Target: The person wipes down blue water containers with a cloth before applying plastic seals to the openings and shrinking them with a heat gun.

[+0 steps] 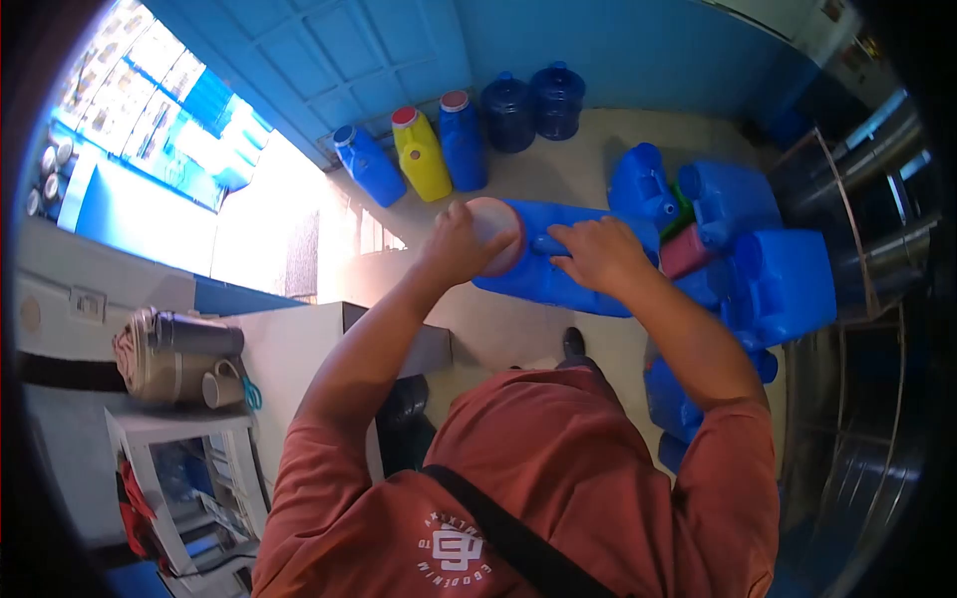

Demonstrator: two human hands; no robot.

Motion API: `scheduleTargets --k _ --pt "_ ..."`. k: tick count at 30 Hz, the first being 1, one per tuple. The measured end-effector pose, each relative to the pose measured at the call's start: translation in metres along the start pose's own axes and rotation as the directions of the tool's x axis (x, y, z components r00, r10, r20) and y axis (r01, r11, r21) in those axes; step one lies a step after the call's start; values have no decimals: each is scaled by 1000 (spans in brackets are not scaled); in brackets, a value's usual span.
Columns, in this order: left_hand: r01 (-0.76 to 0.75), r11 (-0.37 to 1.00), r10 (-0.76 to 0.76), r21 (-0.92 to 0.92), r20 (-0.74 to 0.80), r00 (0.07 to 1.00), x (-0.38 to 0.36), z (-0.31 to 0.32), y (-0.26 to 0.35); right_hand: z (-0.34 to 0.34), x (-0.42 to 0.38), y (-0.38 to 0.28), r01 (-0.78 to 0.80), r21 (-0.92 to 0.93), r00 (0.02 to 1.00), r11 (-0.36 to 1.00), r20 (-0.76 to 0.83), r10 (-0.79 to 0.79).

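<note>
Holding the pale round lid (497,251) at its edge, the left hand (457,245) makes a narrow grip, with the thumb across the lid face. The lid is at the left end of the large blue container (558,287), which is turned sideways in the middle of the scene. The right hand (604,255) touches this container on its upper face; the fingers are bent, but I cannot tell if they close on something. At the far left, a yellow container (423,164) stands between two capped blue containers (464,149). Two round water bottles (508,115) stand right of them, near the blue wall (638,60). More blue jugs (788,284) are at the right, around a pink container (684,252).
</note>
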State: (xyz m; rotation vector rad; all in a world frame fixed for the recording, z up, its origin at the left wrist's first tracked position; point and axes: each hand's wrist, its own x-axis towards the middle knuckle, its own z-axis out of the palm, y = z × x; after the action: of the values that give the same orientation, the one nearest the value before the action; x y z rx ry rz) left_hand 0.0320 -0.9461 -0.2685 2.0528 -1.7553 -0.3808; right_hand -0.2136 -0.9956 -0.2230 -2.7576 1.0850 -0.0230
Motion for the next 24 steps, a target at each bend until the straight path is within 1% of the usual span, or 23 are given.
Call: scheduleTargets --k 1,2,3,4,5,6,7,8,9,10,11,12,13,14,15,16,17,18,19,20,21,23,24 --pt "89 994 -79 -56 161 984 -13 -7 -14 0 8 2 26 -5 1000 1000 11 -26" --pt "179 979 -139 -99 318 938 -24 -12 -22 1 17 2 36 -9 999 999 35 -35" --pt "198 975 -159 -100 308 938 -35 -25 -15 1 25 2 44 -10 997 999 56 -44" --pt "192 978 -132 -84 462 877 -46 -49 3 -1 32 1 69 -9 996 998 60 -68" --pt "185 980 -106 -71 603 791 -51 -68 16 -6 38 -1 108 -27 992 994 65 -106" --pt "203 979 -161 -8 576 801 -45 -76 21 -10 45 -3 149 -42 987 988 72 -146" --pt "233 972 -190 -4 568 801 -43 -78 15 -12 51 -6 180 -35 981 983 80 -177" --pt "-181 965 132 192 243 961 -40 -78 7 -16 58 -9 254 -47 963 966 102 -248" --pt "-454 739 524 498 -2 852 -35 -77 0 -19 64 -12 323 -59 941 945 126 -314" --pt "-420 739 449 527 79 890 -28 -76 -7 -23 69 -15 345 -53 932 937 136 -336" --pt "-403 748 431 527 75 899 -23 -74 -14 -27 73 -19 367 -31 924 930 127 -361" --pt "-285 927 273 242 80 959 -14 -73 -26 -31 79 -18 384 -13 918 923 112 -380" --pt "-115 991 123 -64 138 983 -2 -68 -43 -28 89 -12 389 -10 915 921 115 -386" --pt "-80 994 75 -71 -66 995 18 -16 -107 -21 102 -4 370 58 921 927 106 -375" --pt "-79 994 74 -80 -57 996 16 -25 -104 -17 114 8 342 127 929 931 102 -355" --pt "238 713 -278 -660 45 959 14 -43 -89 -20 125 19 328 129 933 936 115 -342" --pt "413 63 -469 -908 338 816 14 -53 -74 -24 137 31 312 181 936 933 112 -334" --pt "425 55 -456 -904 356 816 13 -54 -64 -27 147 43 295 232 939 927 108 -326" --pt "299 -217 -377 -929 362 853 11 -54 -55 -28 157 56 278 231 943 932 117 -310" --pt "163 -478 -308 -863 339 889 10 -52 -48 -30 167 65 251 289 942 924 147 -302" --pt "164 -480 -308 -862 341 888 10 -46 -40 -30 174 71 230 348 937 909 173 -303" --pt "80 -491 -337 -867 274 900 10 -38 -25 -33 175 74 247 343 935 907 163 -316" --pt "67 -537 -303 -841 267 915 9 -32 -26 -34 172 74 247 322 945 914 130 -301"
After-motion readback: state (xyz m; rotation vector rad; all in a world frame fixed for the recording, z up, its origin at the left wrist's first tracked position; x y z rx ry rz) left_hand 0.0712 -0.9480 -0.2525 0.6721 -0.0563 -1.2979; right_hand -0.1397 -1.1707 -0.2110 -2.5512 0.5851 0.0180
